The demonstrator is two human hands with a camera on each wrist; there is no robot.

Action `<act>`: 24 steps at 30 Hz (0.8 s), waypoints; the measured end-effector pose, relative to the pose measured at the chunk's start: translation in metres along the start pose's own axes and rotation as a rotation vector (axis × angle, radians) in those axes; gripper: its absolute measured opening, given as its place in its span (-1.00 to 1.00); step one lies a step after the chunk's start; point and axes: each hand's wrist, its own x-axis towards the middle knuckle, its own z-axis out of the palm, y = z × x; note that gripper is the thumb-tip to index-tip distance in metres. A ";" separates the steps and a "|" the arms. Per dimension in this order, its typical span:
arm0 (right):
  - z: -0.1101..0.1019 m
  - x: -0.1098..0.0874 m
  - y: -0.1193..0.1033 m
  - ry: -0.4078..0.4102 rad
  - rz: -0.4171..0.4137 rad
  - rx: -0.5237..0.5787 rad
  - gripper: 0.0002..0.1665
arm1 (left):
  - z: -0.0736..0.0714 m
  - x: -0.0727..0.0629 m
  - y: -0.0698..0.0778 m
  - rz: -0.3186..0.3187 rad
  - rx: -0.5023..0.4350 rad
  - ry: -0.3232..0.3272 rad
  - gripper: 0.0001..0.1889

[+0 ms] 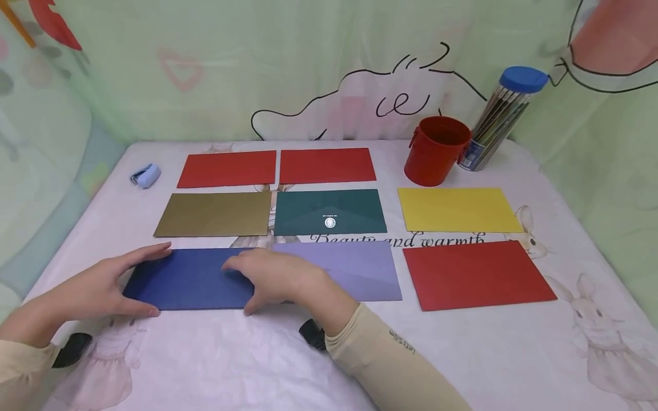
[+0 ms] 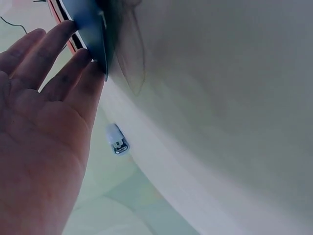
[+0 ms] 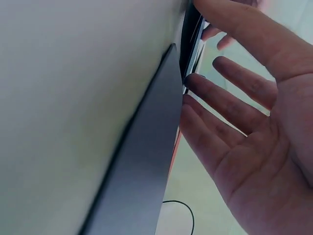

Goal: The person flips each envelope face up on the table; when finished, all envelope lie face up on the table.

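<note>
Blue card at near left, a hand at each end

The blue card lay flat on the printed cloth, leftmost in the near row. The left hand was at its left end, fingers extended and spread from the thumb; in the left wrist view, fingertips touched the card's edge. The right hand was at the right end, fingers loosely bent, thumb by the near edge. Neither hand had its fingers wrapped round the card.

Right of the blue card lay a purple card, partly hidden by the right hand, then a near red card. Middle row, left to right: an olive card, a dark green card with a white round mark, a yellow card. Far row: a left red card just beside a second red card.

At far right stood a red bucket, near a blue-lidded container of pencil-like sticks. At far left lay a small pale-blue item, kind unclear.
</note>
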 end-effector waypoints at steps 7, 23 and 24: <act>0.001 0.000 0.002 0.020 -0.033 0.056 -0.19 | -0.002 -0.002 0.000 0.014 -0.005 0.003 0.15; -0.004 0.000 0.006 0.069 -0.134 0.246 -0.18 | -0.011 -0.010 0.004 0.021 -0.080 0.021 -0.01; -0.005 -0.001 0.006 0.092 -0.151 0.251 -0.20 | -0.012 -0.011 0.005 0.027 -0.087 0.030 -0.02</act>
